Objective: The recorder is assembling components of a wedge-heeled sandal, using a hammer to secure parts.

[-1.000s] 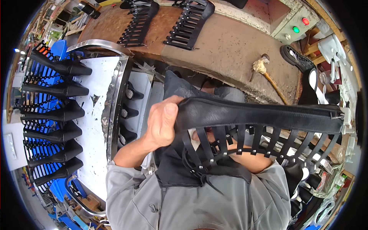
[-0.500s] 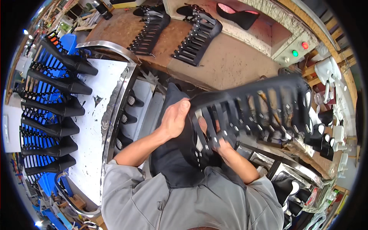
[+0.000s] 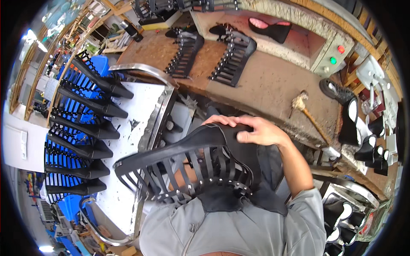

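Observation:
A tall black strappy boot [image 3: 204, 139] lies across my lap, its open cage of straps and metal studs extending left. My right hand [image 3: 262, 131] rests over its solid foot end, thumb and fingers pressed on the black surface. The fingers of my left hand [image 3: 220, 120] curl over the upper edge of the same part. The boot hides the rest of that hand; some of the left forearm shows between the straps. Beyond my hands, two similar strappy black uppers, a left one [image 3: 188, 53] and a right one [image 3: 234, 55], lie on the brown workbench [image 3: 273, 79].
A hammer [image 3: 305, 109] lies on the bench at right. Behind stands a metal box with red and green buttons [image 3: 333, 60], holding a black wedge sole [image 3: 273, 30]. At left, a metal-railed cart [image 3: 132, 102] carries several strappy black boots [image 3: 92, 149]. More wedge soles [image 3: 349, 121] stand right.
The boot has swung round: its strappy shaft pointed right and now points left. My right hand has moved from under the straps up onto the foot end. The view has shifted slightly.

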{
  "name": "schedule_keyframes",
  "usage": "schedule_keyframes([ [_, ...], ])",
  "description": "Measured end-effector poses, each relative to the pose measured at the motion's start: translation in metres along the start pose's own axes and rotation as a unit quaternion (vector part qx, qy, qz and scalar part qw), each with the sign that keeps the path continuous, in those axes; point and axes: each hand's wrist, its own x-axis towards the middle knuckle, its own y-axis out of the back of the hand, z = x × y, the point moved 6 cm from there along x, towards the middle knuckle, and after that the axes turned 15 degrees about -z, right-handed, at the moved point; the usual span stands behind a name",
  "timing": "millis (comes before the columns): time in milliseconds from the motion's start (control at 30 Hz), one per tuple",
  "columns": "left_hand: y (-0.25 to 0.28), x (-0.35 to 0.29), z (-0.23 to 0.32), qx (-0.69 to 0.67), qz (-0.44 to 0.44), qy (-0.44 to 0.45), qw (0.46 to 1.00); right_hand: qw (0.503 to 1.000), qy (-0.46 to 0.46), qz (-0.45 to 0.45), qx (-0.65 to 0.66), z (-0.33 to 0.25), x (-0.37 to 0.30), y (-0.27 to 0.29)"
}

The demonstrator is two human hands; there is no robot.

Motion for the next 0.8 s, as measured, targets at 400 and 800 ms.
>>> schedule_keyframes([
  [400,-0.060,-0.010,0.056,0.119,0.032,-0.044,0.991,0.994,0.030,0.053,-0.090,-0.081,-0.021,-0.017],
  [800,-0.045,-0.002,0.037,-0.003,0.062,-0.087,0.994,0.989,0.003,0.094,-0.114,-0.074,-0.020,-0.008],
])
